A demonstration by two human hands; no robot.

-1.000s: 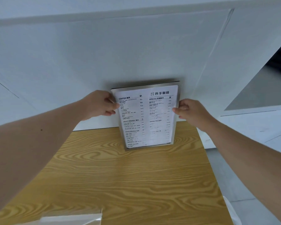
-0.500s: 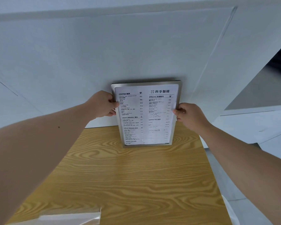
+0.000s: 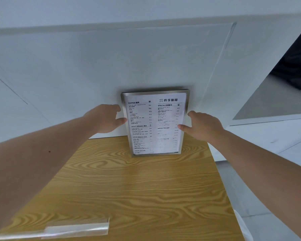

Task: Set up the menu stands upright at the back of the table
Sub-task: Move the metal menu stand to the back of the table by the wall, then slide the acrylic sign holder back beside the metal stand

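— What is the biggest thing here?

— The white wall [image 3: 94, 70]. It fills the whole back. Under it is the wooden tabletop [image 3: 137, 197], which runs from the person up to the wall.

— And where is the menu stand?

— The menu stand [image 3: 155, 122] stands at the far edge of the tabletop, right up at the wall. Its long side goes up and down, and the printed page faces the person. It looks upright, maybe leaning back a tiny bit — I cannot tell if its top touches the wall.

— Where are the hands?

— One on each side. The left hand [image 3: 104, 119] is just beside the left edge of the frame, with its fingers spread apart and its thumb very near the frame. The right hand [image 3: 203, 126] is just beside the right edge, fingers also apart, with one fingertip touching or almost touching the page. Neither hand is closed on the stand.

— Which hand is nearer?

— They look about the same. The stand sits right between them, straight ahead of the person.

— So what matters for the next move?

— The stand is tall and thin, so I think it could tip toward the person or back at the wall. The hands are on both sides, ready to catch it. If it stays up alone, I think they can pull back.

— Anything else?

— A small clear plastic piece [image 3: 76, 229] lies flat at the near edge of the tabletop, well apart from the stand. It may be another stand, but I cannot tell.
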